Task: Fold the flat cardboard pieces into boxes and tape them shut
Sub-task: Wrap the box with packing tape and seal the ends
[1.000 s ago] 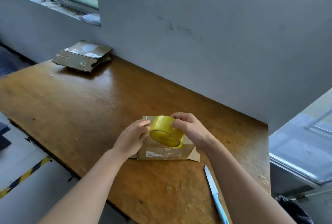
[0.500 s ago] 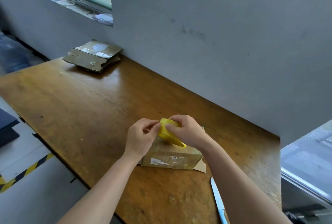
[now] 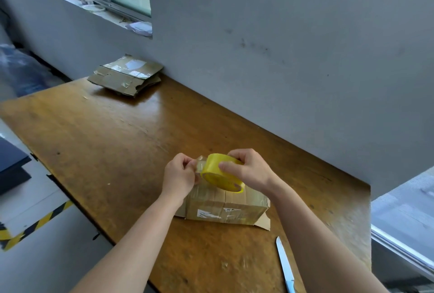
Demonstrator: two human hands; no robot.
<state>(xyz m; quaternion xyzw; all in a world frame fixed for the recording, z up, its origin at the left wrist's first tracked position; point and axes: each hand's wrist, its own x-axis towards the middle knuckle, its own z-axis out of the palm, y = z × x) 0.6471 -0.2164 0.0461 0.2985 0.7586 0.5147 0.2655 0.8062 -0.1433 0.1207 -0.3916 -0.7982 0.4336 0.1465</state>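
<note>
Lying far left against wall: flat cardboard pieces [image 3: 126,76], stacked on wooden table [image 3: 112,142]. Centre: left hand [image 3: 179,176] pinching clear tape end [image 3: 200,166] pulled from roll. Yellow tape roll [image 3: 223,172] gripped by right hand [image 3: 249,170], thumb across its face, held just above folded box [image 3: 225,205]. Box rests on table, one flap sticking out at right corner. Knife [image 3: 284,267] lies right of box, near table edge.

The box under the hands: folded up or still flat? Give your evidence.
Folded up. The box stands on the table with an upright side wall; one small flap sticks out.
</note>
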